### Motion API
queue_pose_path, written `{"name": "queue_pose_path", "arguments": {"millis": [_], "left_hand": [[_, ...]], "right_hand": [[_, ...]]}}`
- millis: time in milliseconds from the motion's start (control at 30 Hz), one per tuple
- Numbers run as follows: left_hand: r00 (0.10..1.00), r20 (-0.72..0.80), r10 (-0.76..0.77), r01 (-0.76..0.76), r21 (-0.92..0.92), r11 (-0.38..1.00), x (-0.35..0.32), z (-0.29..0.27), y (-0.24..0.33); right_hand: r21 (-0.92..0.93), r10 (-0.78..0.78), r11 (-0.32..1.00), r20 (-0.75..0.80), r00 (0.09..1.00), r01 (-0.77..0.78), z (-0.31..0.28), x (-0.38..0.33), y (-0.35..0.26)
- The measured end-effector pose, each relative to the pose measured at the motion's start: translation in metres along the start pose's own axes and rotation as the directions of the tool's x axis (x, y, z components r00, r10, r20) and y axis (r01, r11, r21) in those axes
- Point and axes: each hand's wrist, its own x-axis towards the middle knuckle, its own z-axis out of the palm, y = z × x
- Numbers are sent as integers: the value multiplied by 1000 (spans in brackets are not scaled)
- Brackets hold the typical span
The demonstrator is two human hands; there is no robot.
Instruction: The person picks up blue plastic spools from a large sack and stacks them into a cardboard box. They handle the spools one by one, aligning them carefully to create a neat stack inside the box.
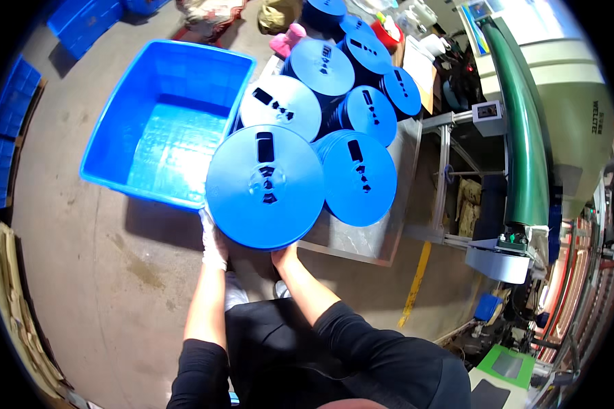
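So the biggest thing in shot is the blue plastic crate (126, 129) sitting on the concrete floor (82, 273), tilted a bit toward the camera, with nothing in it but a shiny bottom. Off to the right there's a big machine with a green curved tube (522, 129) running down its side.

Just right of the crate is a metal table (361, 242) loaded with stacks of blue plastic reels (341, 88), the flat disc kind with slotted cutouts in the face. One reel (359, 178) lies at the near edge of the table, partly tucked behind the one being handled.

That one, the held blue reel (265, 185), is up in front of the person, face up, hovering over the gap between crate rim and table edge. The left hand (213, 242), in a white glove, grips its lower left rim with fingers curled under it. The right hand (284, 255) is bare and props the bottom edge from below; its fingers are hidden under the disc, so I can't tell how they're curled, but it's clearly bearing the reel.

My read: this is the carry stage, reel lifted off the table pile and on its way across. Seems like the next bit needs both hands keeping it level and clearing that crate rim before lowering it flat.
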Motion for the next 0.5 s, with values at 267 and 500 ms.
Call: {"name": "queue_pose_path", "arguments": {"millis": [267,500], "left_hand": [[917,-395,-56,60,-1,998,-195,-45,1],[226,-689,-689,590,-466,659,-412,-228,-113]], "right_hand": [[-664,346,681,-82,935,-310,-24,-120,5],[-980,519,-65,-195,832,-189,10,-152,10]]}}
